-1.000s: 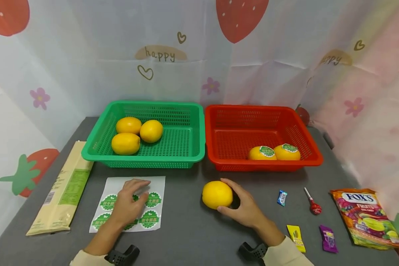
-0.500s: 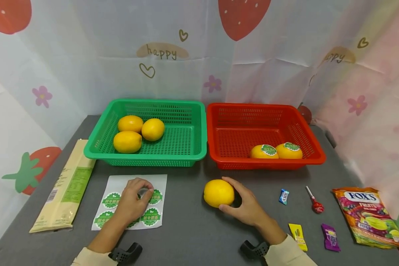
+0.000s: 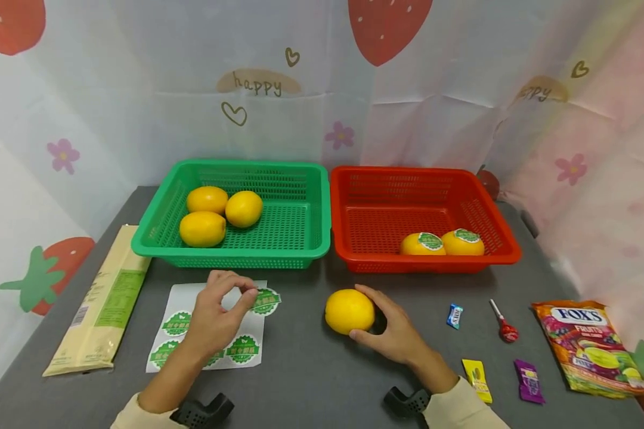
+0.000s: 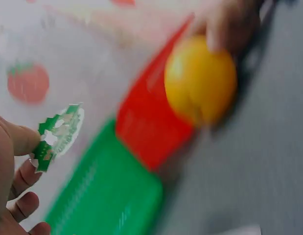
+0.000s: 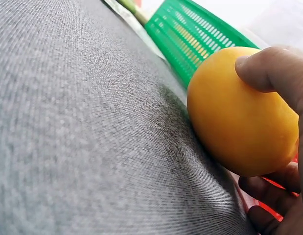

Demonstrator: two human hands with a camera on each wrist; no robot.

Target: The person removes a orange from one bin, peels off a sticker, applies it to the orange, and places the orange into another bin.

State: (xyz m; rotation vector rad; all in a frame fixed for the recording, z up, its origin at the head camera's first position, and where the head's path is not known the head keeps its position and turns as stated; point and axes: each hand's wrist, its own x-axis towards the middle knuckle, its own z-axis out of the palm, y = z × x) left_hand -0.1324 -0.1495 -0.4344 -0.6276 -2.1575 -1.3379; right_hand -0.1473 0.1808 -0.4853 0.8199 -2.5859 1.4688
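Note:
My left hand is over the white sticker sheet, pinching a round green sticker between thumb and fingertip. In the left wrist view that sticker is bent and free of the sheet, its scalloped edge showing. Several green stickers are still on the sheet, some partly behind the hand. On the grey table, my right hand holds a yellow lemon from its right side. The right wrist view shows the thumb on the upper side of the lemon and fingers curled beneath.
Behind stand a green basket with three lemons and a red basket with two stickered ones. A long beige-and-green packet lies left. Wrapped candies, a red lollipop and a FOX'S candy bag lie right.
My left hand has closed on a sticker at the sheet's upper right and lifted it off, moving slightly right and away. The right hand stays on the lemon.

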